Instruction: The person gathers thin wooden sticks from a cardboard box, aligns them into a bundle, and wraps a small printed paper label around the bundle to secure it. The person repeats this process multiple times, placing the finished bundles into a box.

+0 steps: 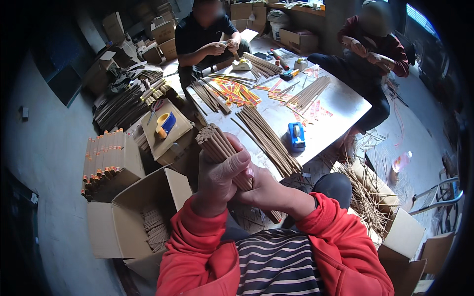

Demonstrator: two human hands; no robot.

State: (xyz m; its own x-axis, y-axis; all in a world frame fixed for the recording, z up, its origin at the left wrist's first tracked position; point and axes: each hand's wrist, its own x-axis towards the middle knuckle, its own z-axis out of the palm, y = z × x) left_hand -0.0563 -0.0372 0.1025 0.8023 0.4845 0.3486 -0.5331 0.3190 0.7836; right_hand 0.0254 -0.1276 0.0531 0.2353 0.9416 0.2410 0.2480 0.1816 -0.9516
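Note:
A thick bundle of brown incense sticks (pixel 217 143) is gripped in both my hands, its cut ends tilted up and to the left. My left hand (pixel 213 180) wraps the bundle from the left, thumb across it. From the right, my right hand (pixel 264 187) closes around its lower part; some of those fingers are hidden. Just beyond my hands, a loose row of incense sticks (pixel 266 140) lies on the white table (pixel 345 106). A blue tape dispenser (pixel 296 135) stands to the right of that row. Red and yellow paper labels (pixel 239 93) are scattered farther back.
An open cardboard box (pixel 106 232) with sticks inside is at my lower left, near wrapped bundles (pixel 103 158). Wide tape (pixel 166 123) rests on another box. Loose sticks (pixel 368 197) fill a box at right. Two people (pixel 205 37) (pixel 370 54) sit across the table.

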